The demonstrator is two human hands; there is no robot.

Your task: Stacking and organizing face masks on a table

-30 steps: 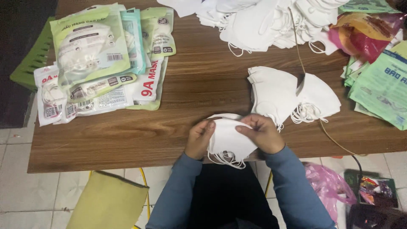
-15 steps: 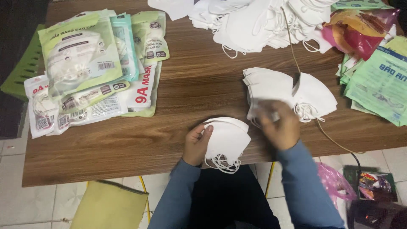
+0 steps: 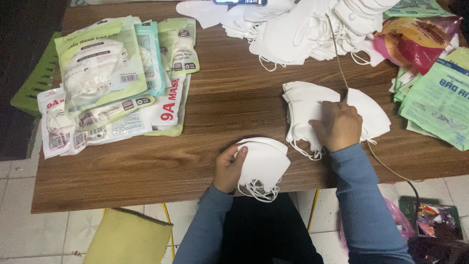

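Masks [image 3: 264, 164]: you've got a small white bundle of them in your left hand [image 3: 229, 168], right at the near edge of the table [image 3: 146, 166]. Fingers are curled around the bundle's left side, thumb on top, so it's a proper grip, with the ear loops dangling off the bottom past the table edge.

Your right hand [image 3: 339, 126] is palm down on the stack [image 3: 305, 110] of white masks lying flat further up the table, just right of centre. Fingers are bent and pressing on the top mask, but I can't tell if you've actually pinched one, since the back of the hand hides the fingertips. A second, smaller stack [image 3: 373, 112] sits touching that hand on its right.

Both sleeves are blue, btw.

Other stuff around: a big loose heap [image 3: 303, 29] of white masks along the far edge, a thin cord [image 3: 337, 54] running down from it past your right hand and off the near edge. Packs [image 3: 105, 78] of bagged masks, green and white, are piled on the left, well apart from both hands. Green printed bags [image 3: 439, 102] are stacked at the right edge, with a red and yellow bag [image 3: 415, 44] just behind them.
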